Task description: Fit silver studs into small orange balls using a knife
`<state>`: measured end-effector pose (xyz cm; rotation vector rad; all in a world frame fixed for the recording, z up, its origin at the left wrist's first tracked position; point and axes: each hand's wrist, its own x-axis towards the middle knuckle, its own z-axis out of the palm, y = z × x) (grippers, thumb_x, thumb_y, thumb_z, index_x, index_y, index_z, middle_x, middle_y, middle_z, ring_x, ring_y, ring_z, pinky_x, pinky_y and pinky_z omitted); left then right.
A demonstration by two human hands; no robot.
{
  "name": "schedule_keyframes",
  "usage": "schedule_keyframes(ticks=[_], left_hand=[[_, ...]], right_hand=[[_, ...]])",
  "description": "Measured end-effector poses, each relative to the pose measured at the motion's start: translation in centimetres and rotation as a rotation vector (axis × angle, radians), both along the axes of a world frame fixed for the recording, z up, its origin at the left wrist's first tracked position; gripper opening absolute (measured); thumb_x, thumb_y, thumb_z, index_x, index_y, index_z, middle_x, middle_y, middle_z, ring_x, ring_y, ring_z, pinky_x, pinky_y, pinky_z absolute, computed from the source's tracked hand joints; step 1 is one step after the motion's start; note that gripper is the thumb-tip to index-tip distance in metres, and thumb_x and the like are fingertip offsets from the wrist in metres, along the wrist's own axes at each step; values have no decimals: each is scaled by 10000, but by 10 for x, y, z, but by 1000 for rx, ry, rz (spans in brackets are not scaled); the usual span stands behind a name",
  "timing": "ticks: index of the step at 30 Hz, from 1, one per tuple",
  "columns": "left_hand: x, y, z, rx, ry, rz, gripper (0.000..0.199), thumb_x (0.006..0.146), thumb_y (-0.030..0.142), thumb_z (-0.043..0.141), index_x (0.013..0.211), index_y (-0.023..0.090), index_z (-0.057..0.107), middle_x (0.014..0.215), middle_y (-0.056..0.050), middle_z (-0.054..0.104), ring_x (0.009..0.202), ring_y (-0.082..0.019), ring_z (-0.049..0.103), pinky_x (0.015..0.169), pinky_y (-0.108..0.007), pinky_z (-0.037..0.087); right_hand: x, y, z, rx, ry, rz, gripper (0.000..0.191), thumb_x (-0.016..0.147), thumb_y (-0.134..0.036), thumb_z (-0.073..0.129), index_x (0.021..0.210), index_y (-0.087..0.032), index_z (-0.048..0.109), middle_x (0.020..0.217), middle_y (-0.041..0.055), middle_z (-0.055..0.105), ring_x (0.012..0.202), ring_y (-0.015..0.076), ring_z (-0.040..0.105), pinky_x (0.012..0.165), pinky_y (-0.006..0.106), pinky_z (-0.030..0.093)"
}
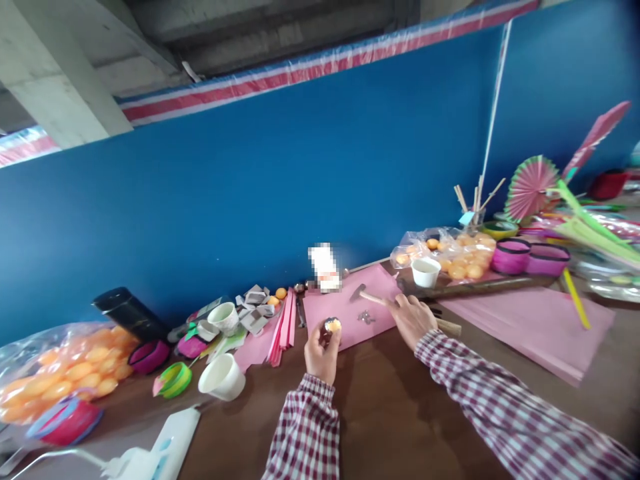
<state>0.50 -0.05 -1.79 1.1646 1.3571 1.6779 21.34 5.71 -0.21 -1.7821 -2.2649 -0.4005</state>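
Pinching a small round piece [333,325] in the left hand's [321,361] fingers toward the bench's [383,407] far edge, with a hammer [374,299] closed in the right hand [415,321], slanting leftward, beyond and right of the piece.

Place: makeshift craft workspace. Brown table [385,427] against a blue partition [300,180], edged in striped plastic sheeting [320,70]; bare concrete column [55,80] and ceiling beams behind. On the table: pink paper [530,323], a hammer [370,295], bagged orange balls [75,370], white cups [223,378], sticks [477,200], a paper fan [531,189], a white power strip [173,443].
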Motion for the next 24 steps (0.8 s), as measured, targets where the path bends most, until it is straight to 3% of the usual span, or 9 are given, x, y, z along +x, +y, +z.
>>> schedule_keyframes(ticks=[3, 9, 16, 24], left_hand=[[4, -2, 0, -7, 1, -55, 447, 621, 313, 666, 1009, 118, 565, 878, -87, 651, 730, -166, 625, 644, -278, 524], [8, -3, 3, -44, 1, -100, 414, 626, 301, 664, 983, 111, 574, 879, -90, 654, 768, -174, 622, 696, -293, 512], [10, -4, 3, -35, 83, -151, 416, 644, 305, 647, 1007, 119, 567, 863, -84, 649, 695, -163, 617, 624, -283, 523], [13, -6, 0, -20, 94, -163, 487, 651, 308, 644, 1095, 150, 521, 939, -92, 639, 783, -187, 621, 683, -301, 525]], right_hand=[[-5, -4, 6, 13, 71, 37, 336, 840, -156, 349, 1108, -278, 511, 941, 73, 551, 853, 205, 452, 670, 305, 336], [-18, -11, 9, -23, 354, 333, 308, 868, -281, 313, 994, -254, 593, 979, 46, 587, 875, 176, 461, 751, 283, 348], [-23, -6, -3, -98, 451, 322, 240, 828, -270, 382, 825, -238, 621, 888, 28, 617, 835, 174, 490, 733, 271, 351], [-21, -3, -4, -66, 575, 276, 193, 796, -231, 392, 786, -206, 583, 780, 23, 614, 714, 144, 533, 649, 242, 366]])
